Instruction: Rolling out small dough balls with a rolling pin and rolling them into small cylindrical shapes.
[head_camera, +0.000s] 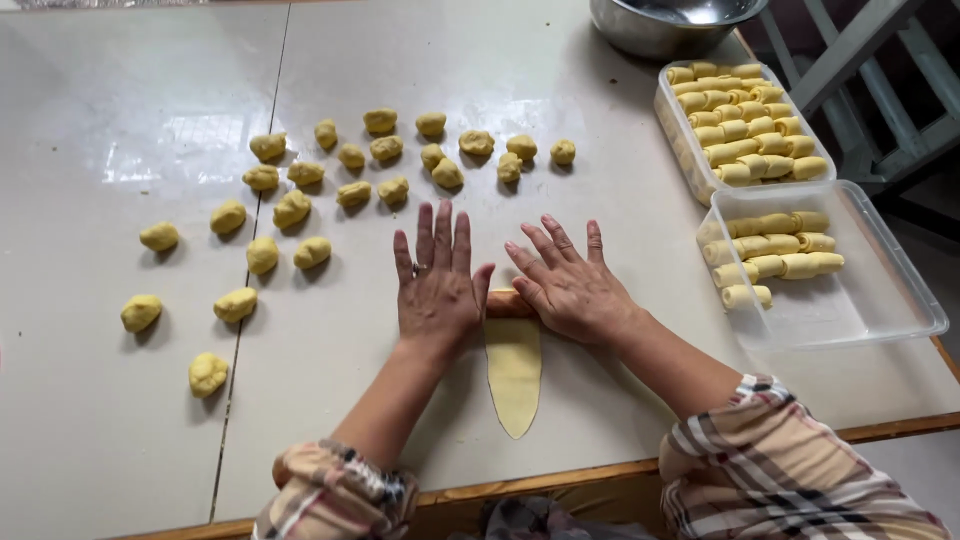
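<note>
Dough strip (514, 375) being rolled under two flat hands on a pale tabletop (120, 420).

The left hand (436, 285) and right hand (570, 285) are laid palm-down, fingers spread, no grip closed on anything; the rolled end of the strip is pressed beneath them, its thin yellow tail lying towards the tabletop's wooden edge. At the right, two clear rectangular plastic containers are set: the far one (672, 125) is packed full with yellow rolls, the near one (880, 310) is partly filled. Yellow dough balls (290, 208) are scattered at the left. A metal bowl (660, 25) is placed at the far edge, with a grey-green chair frame (860, 60) seen beyond.
</note>
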